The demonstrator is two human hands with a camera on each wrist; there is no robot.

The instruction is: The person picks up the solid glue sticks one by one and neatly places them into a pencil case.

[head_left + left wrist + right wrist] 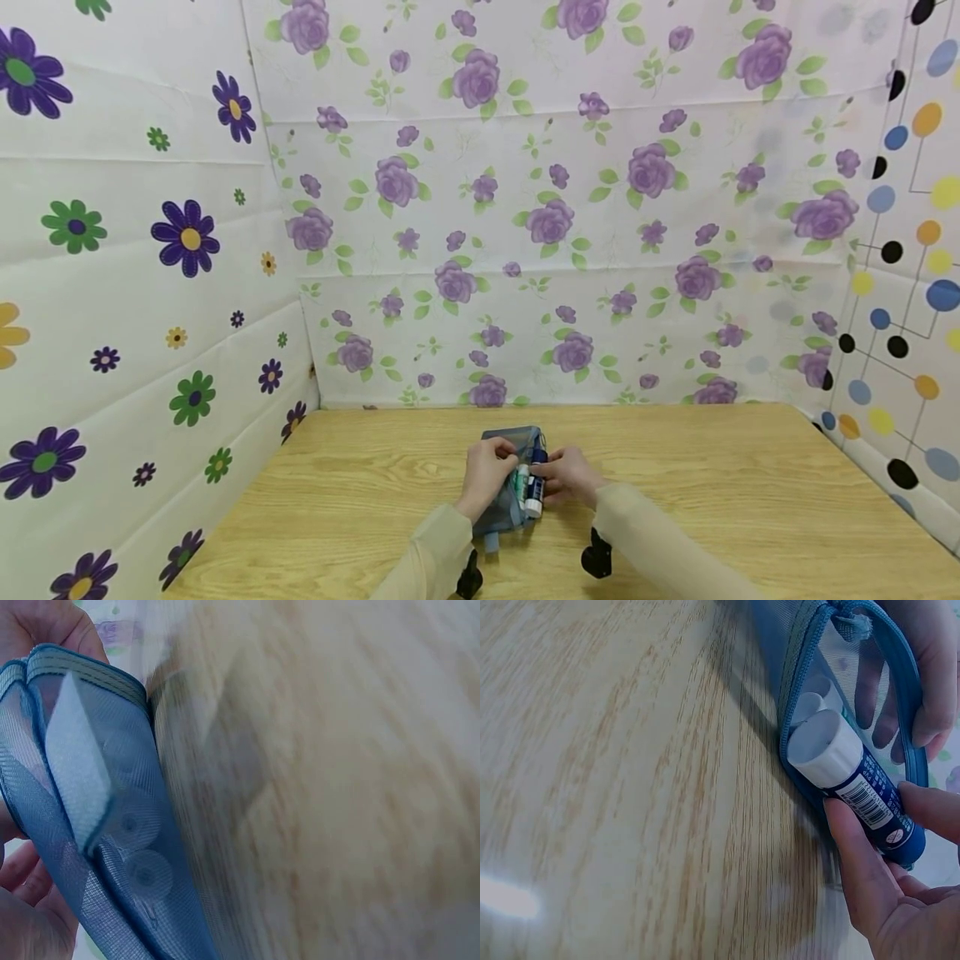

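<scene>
A blue mesh zip pouch point(498, 517) lies on the wooden table, its zipped mouth spread. My left hand point(487, 475) grips the mouth's edge, fingertips curled over the zipper band. Between thumb and fingers, my right hand point(885, 900) pinches a dark blue glue stick point(866, 795) with a white cap and a barcode label. The stick lies at the mouth, its cap toward me. Beside it is a green-and-white tube point(522, 485). Further white caps point(817, 697) show behind the glue stick, partly hidden. In the left wrist view, round discs point(148, 874) show through the mesh.
A pale fabric tab point(79, 765) sticks out from the pouch's near end. The wooden table point(712, 483) extends to both sides, with flowered sheets point(525, 317) hanging behind it. Black wrist devices point(597, 557) sit under both sleeves.
</scene>
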